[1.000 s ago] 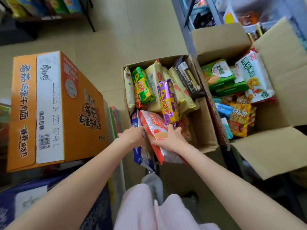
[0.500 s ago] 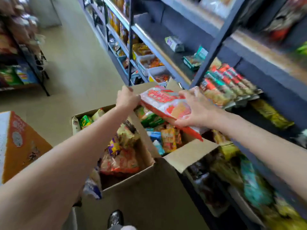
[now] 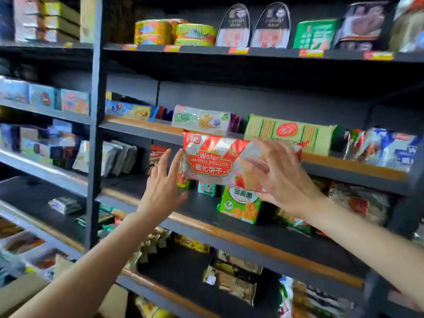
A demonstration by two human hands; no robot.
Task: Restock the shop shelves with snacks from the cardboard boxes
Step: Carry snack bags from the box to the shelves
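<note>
A red and white wafer biscuit packet point(image 3: 211, 161) hangs in the air in front of the dark shop shelves, level with the wood-trimmed edge of a middle shelf point(image 3: 146, 128). My right hand point(image 3: 286, 180) grips its right end, thumb across the front and fingers over the top edge. My left hand point(image 3: 163, 187) has straight, spread fingers, with the fingertips touching the packet's left edge. A corner of a cardboard box point(image 3: 20, 292) shows at the bottom left.
Behind the packet a green wafer pack point(image 3: 291, 131) and a white biscuit pack point(image 3: 202, 118) lie on the middle shelf. A green bag point(image 3: 241, 205) stands on the shelf below. Tins point(image 3: 174, 33) fill the top shelf. A dark upright post point(image 3: 96, 111) divides the bays.
Both hands lifted the wafer packet out of the box and up to the shelves. The view swung from the floor boxes to the shelf front. My left hand's fingers have straightened.
</note>
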